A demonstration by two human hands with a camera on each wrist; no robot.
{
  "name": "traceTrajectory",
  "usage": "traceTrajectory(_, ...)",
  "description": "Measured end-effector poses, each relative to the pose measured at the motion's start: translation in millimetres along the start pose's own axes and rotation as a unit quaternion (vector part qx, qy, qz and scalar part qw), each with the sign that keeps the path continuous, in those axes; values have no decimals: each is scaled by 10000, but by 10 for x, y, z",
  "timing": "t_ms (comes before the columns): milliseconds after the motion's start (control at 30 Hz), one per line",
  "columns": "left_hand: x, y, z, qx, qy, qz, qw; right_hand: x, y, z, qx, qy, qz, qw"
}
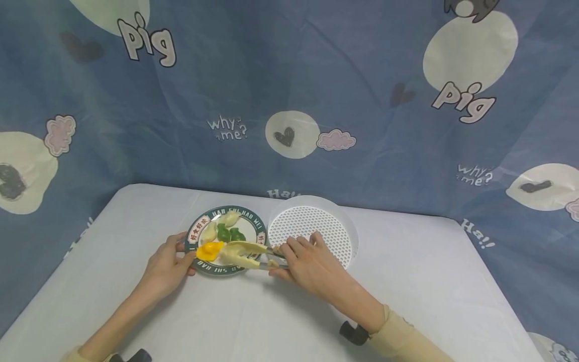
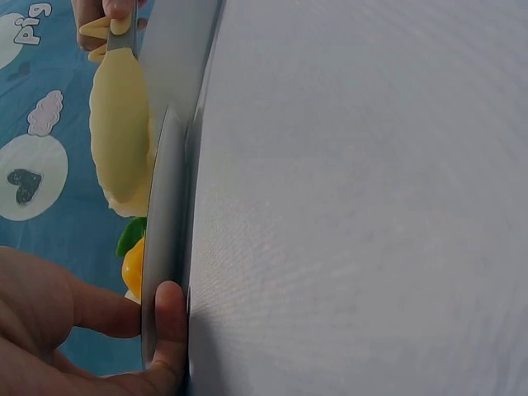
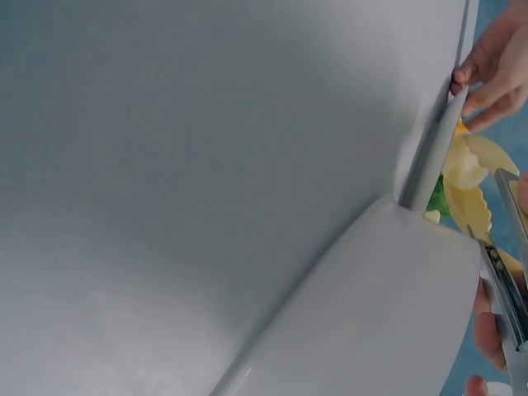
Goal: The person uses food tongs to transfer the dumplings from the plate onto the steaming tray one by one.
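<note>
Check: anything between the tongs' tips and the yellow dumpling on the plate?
Nothing visible. The tongs, held by the right hand, already reach the yellow dumpling on the plate; the left hand pinches its rim.

Right wrist view: table, two rims, tongs at far right.

White table (image 3: 206,165) fills most of frame. Plate (image 3: 425,169) seen edge-on, rim pinched by left hand (image 3: 495,62) at upper right. Strainer (image 3: 371,322) rim bulges in from below, just beside plate. Tongs (image 3: 495,247) with cream scalloped heads over plate; yellow and green food (image 3: 441,198) behind. Right hand fingers (image 3: 487,330) on the tongs' handle.
</note>
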State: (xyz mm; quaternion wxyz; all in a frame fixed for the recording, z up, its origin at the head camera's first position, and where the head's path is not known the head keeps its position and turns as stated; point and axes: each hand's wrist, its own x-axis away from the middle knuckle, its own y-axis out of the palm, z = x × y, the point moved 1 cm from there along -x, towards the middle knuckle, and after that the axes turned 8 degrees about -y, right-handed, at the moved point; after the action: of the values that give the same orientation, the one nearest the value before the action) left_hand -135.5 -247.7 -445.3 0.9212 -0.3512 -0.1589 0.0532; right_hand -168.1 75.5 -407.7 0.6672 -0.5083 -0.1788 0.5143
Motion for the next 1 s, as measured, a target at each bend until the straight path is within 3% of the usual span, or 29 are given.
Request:
traceTrajectory(333, 1, 8, -13, -8, -6, -7, 10000, 85, -63, 100, -256, 235, 178, 9992)
traceTrajectory(600, 6, 27, -14, 29, 49, -3, 10000, 233, -176, 316, -482, 658, -89, 9966)
traceTrajectory(1000, 8, -1, 1, 11, 1, 15, 10000, 443, -204, 534, -298, 872, 20, 9957)
